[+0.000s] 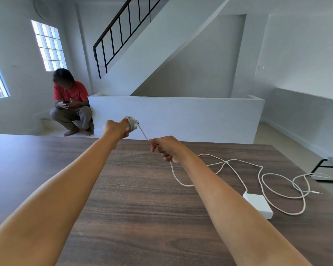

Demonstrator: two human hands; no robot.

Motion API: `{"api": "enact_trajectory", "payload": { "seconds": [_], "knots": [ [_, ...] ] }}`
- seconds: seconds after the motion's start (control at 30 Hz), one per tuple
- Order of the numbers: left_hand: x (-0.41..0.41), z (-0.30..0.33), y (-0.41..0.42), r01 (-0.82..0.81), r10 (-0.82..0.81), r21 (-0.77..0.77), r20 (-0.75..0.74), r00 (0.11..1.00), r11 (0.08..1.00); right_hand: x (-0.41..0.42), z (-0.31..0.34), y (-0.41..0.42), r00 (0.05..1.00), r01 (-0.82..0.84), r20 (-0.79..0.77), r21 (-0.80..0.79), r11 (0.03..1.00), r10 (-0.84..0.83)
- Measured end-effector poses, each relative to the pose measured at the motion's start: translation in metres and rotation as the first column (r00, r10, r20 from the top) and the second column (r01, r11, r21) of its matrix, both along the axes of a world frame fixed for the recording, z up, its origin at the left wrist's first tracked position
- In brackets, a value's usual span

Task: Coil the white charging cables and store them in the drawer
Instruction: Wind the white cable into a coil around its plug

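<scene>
— Where is the white cable [183, 182]?

— Some of it is wound in a little coil [131, 122] around my left hand [116, 129], up over the far edge of the table [138, 198]. The rest drops from my right hand [166, 148] and lies in loose loops on the wood, by the white charger block [258, 205].

— Are you holding tight?

— Yes. My left hand grips the coil. My right hand pinches the cable, pulled straight between both hands.

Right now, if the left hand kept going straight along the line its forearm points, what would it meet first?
Nothing close: the left hand, closed on the cable coil, points past the table edge. The white half wall seems the first thing in line, though depth is hard to judge.
</scene>
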State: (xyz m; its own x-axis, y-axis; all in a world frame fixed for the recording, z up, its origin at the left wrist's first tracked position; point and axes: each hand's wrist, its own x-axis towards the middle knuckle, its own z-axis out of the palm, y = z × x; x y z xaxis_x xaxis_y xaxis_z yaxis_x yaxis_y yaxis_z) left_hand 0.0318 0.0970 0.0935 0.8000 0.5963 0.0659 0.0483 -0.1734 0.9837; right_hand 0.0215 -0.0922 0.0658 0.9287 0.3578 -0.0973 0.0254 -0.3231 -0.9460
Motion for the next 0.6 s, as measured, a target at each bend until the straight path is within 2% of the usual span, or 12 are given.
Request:
{"api": "enact_trajectory", "payload": {
  "seconds": [0.07,0.17,0.3,0.43,0.53,0.6],
  "knots": [
    [0.000,0.009,-0.001,0.132,-0.115,-0.291,0.075,0.991,0.947,0.000,-0.004,-0.002,0.997,-0.061,-0.042,-0.008,0.998,0.061],
    [-0.007,0.015,-0.009,0.328,-0.273,-0.462,0.184,0.944,0.824,-0.001,-0.009,-0.002,0.984,-0.154,-0.094,-0.016,0.988,0.152],
    [-0.018,0.018,-0.010,0.545,-0.527,-0.424,0.171,0.832,0.723,-0.003,-0.014,-0.005,0.991,-0.124,-0.055,-0.105,0.987,0.119],
    [-0.031,0.024,-0.002,0.750,-0.786,-0.355,0.064,0.614,0.557,0.003,-0.016,-0.022,0.996,0.006,0.093,-0.173,0.985,0.011],
    [-0.041,0.029,0.001,0.854,-0.917,-0.332,-0.152,0.370,0.400,0.007,-0.014,-0.036,0.985,0.027,0.171,-0.182,0.983,0.005],
    [-0.044,0.030,-0.004,0.898,-0.908,-0.280,-0.348,0.235,0.340,0.009,-0.009,-0.042,0.975,0.040,0.222,-0.209,0.977,0.008]
  ]
}}
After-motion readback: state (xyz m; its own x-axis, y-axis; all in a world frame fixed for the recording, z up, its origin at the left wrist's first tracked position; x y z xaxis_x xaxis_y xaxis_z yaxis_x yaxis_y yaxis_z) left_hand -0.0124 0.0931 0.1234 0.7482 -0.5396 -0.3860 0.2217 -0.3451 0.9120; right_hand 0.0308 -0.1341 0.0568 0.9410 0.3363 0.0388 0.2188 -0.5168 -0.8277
